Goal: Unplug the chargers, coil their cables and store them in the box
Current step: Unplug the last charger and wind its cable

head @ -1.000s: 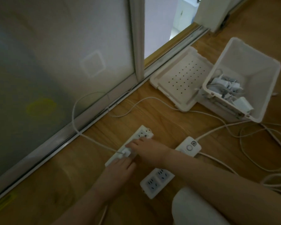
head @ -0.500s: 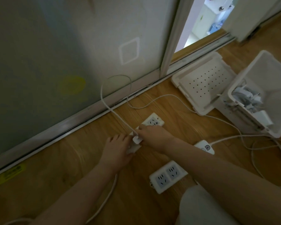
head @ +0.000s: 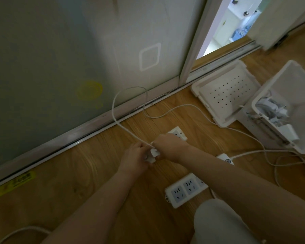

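White charger [head: 155, 153] pinched in the right hand's [head: 167, 147] fingers [head: 157, 143], right at the power strip [head: 177, 135]. Left hand [head: 135, 158] grips the strip's near end, likely bracing the pull. Cable [head: 123, 127] loops toward the glass door [head: 60, 59]. Wooden floor [head: 77, 173] all round; box [head: 280, 81], part-filled, waits well right.

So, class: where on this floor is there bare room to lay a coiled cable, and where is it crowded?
Free: the wooden floor left of the left hand, up to the door track. Crowded: right of the right hand, where power strips and loose cables lie before the box.
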The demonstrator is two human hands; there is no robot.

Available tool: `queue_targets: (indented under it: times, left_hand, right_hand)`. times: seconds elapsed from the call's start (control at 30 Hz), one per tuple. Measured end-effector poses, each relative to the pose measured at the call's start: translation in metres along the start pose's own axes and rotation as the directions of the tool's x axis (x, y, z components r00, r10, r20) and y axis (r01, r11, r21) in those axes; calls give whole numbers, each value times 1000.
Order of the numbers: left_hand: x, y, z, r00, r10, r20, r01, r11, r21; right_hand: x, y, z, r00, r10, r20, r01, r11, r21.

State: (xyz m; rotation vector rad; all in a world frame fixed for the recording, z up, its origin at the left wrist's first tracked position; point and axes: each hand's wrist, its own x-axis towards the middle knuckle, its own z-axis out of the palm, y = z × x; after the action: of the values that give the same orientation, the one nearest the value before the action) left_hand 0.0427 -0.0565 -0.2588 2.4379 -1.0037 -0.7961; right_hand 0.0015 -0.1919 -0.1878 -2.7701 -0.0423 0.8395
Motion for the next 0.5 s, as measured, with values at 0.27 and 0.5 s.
queue_targets:
  times: [0.27,0.5]
  left_hand:
    - [-3,9,-8,991,-74,107,62,992,113]
    - [7,22,-26,984,-56,167,47,997,56]
  right_hand:
    - [-49,43,-60,914,269,-303,-156,924,349]
    - [-64,67,-32,829,524,-195,-199,602,773]
